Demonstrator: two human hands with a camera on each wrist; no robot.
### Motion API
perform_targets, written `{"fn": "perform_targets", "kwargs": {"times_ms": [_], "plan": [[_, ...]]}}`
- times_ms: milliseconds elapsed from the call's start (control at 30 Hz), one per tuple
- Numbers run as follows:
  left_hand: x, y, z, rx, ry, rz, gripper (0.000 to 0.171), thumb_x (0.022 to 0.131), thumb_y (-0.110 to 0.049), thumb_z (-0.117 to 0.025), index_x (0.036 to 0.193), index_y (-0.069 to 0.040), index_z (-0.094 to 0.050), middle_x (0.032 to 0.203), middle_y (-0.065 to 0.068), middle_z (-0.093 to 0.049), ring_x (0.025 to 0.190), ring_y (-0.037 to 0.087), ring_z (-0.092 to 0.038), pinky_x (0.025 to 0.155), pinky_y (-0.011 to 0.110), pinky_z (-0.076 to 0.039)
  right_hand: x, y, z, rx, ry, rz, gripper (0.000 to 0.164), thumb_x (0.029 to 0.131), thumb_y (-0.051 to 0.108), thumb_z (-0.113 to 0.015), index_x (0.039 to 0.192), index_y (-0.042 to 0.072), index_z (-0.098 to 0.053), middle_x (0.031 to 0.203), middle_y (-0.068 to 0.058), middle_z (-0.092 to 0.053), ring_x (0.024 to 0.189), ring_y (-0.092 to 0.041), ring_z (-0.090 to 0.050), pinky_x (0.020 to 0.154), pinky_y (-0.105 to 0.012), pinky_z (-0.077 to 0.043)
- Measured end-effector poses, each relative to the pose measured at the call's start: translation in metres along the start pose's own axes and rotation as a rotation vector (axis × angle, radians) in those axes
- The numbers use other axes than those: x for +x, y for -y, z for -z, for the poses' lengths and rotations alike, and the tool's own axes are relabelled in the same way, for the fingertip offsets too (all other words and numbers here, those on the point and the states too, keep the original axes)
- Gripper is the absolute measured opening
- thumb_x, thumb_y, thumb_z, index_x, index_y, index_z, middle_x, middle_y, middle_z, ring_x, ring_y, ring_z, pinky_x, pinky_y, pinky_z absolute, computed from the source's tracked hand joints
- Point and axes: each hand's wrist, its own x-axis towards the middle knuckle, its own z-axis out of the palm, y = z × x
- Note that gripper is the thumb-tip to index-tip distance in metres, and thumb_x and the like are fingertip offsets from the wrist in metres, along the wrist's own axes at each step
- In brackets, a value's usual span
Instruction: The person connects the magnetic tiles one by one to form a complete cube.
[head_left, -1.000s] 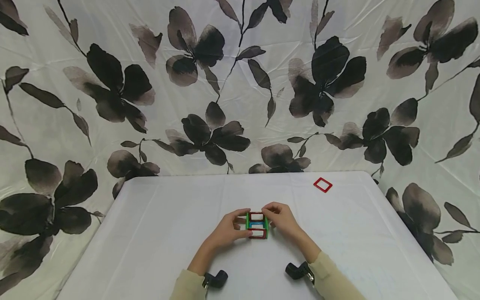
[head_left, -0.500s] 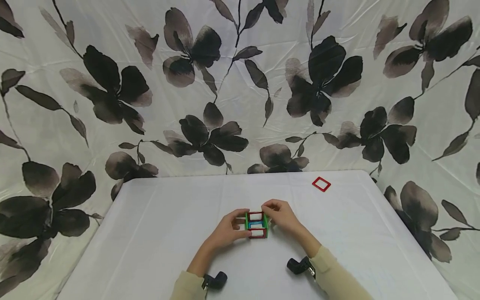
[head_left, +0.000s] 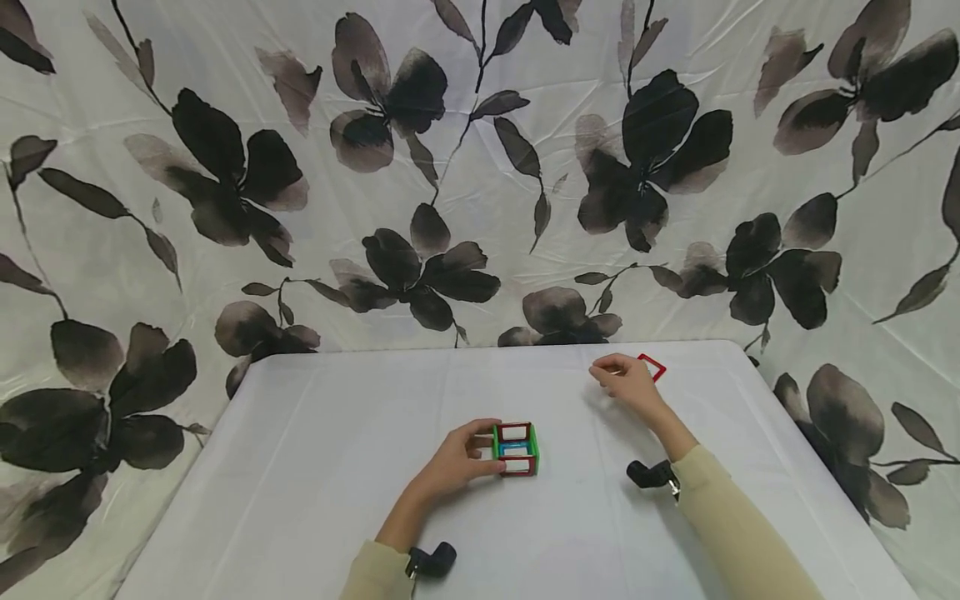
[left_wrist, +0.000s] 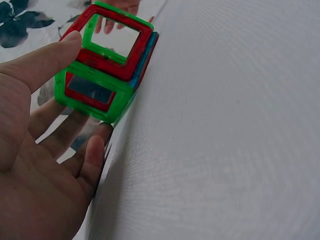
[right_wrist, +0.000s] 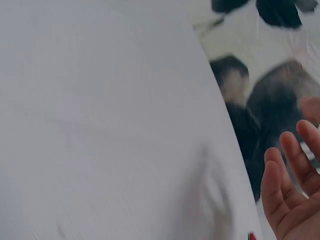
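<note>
My left hand holds a small box of magnetic tiles at the middle of the table, its thumb on a red tile at the near side and fingers at the far side. In the left wrist view the box shows red and green frames, with a blue one along its table side. Further back and right, my right hand hovers over the table, partly covering a loose red frame tile. Its fingers are loosely bent with nothing between them in the right wrist view.
A white cloth covers the table, whose far edge meets a hanging floral sheet. Small black cameras are strapped to both wrists.
My right hand has let go of the box's right side and moved back and right to the loose red tile. The left hand keeps its hold on the box.
</note>
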Motion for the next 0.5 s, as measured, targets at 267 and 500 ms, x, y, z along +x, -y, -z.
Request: {"fn": "perform_targets", "kwargs": {"times_ms": [267, 500], "plan": [[0.003, 0.001, -0.002, 0.005, -0.002, 0.002, 0.065, 0.082, -0.020, -0.080, 0.139, -0.012, -0.050, 0.133, 0.004, -0.055, 0.115, 0.023, -0.057, 0.095, 0.045, -0.043, 0.017, -0.028, 0.046, -0.081, -0.186, -0.068, 0.045, 0.088, 0.030, -0.073, 0.119, -0.001, -0.063, 0.109, -0.016, -0.061, 0.095, -0.029, -0.056, 0.067, -0.024, -0.047], [-0.001, 0.004, -0.001, -0.013, 0.001, -0.024, 0.065, 0.083, -0.021, -0.079, 0.139, -0.010, -0.050, 0.132, 0.007, -0.055, 0.116, 0.025, -0.056, 0.095, 0.047, -0.042, 0.028, -0.052, 0.060, -0.124, -0.270, -0.173, 0.052, 0.087, 0.028, -0.074, 0.127, -0.001, -0.057, 0.129, -0.022, -0.051, 0.111, -0.034, -0.050, 0.078, -0.032, -0.048]]}}
